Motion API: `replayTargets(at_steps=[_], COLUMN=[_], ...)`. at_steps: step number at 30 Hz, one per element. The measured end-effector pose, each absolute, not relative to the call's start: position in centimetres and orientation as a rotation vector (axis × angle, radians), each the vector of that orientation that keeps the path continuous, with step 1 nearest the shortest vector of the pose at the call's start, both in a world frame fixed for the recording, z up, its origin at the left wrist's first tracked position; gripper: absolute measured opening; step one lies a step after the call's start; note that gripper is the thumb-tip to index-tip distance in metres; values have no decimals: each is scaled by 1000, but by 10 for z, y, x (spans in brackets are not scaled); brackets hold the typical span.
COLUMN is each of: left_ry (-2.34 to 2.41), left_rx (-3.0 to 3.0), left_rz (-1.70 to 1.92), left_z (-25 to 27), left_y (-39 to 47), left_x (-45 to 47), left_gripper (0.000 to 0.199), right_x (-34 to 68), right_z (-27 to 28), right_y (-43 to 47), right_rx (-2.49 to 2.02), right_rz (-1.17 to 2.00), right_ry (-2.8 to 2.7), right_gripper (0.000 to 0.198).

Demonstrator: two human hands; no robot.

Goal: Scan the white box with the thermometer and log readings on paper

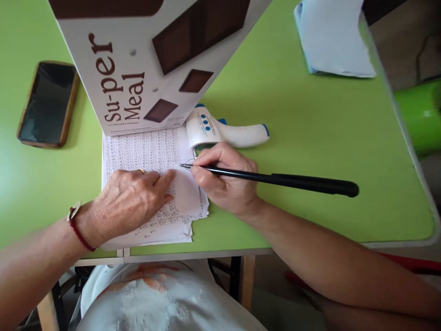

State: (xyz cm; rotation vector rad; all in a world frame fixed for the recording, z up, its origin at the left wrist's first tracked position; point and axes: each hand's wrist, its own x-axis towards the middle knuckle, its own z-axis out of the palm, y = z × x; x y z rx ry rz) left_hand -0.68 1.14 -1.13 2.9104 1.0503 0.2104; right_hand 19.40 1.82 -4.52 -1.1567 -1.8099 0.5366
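My right hand (pixel 229 179) grips a long black pen (pixel 292 180) near its point. The tip rests at the right side of a sheet of paper (pixel 188 195), by a small curved ink line. Dense rows of handwriting cover much of this sheet, which lies on a few others. Spread on the paper, my left hand (pixel 129 200) holds nothing; its index finger reaches toward the pen tip. Just beyond my right hand lies a white and blue infrared thermometer (pixel 237 133), its wide end on the paper. A "Su-per Meal" box (pixel 127 50) stands at the paper's far edge.
A phone in a brown case (pixel 50 103) lies on the green table (pixel 310 124) at the left. Toward the back right is a folded white and pale blue sheet (pixel 336 41). Past the table's right edge shows a bright green object (pixel 418 115).
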Motion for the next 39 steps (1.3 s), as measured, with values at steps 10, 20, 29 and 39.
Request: replayTargets(at_steps=[10,20,29,39], left_ry=[1057,1058,1053,1056], left_rx=[2869,2868,2882,2871], left_rz=[157,153,180,173], left_z=[-15,-14,-14,-14], left_y=[12,12,13,13], left_x=[-7,-7,-7,-7], left_gripper=[26,28,25,26], right_x=[193,192,192,193], right_z=[-45,-46,-42,-43], right_y=[19,19,17,17], right_rx=[-1147,-1156,-1241,-1206], right_rz=[464,464,552,541], right_ry=[-1906,-1911,-1888,-1868], right_gripper=[20,20,25,20])
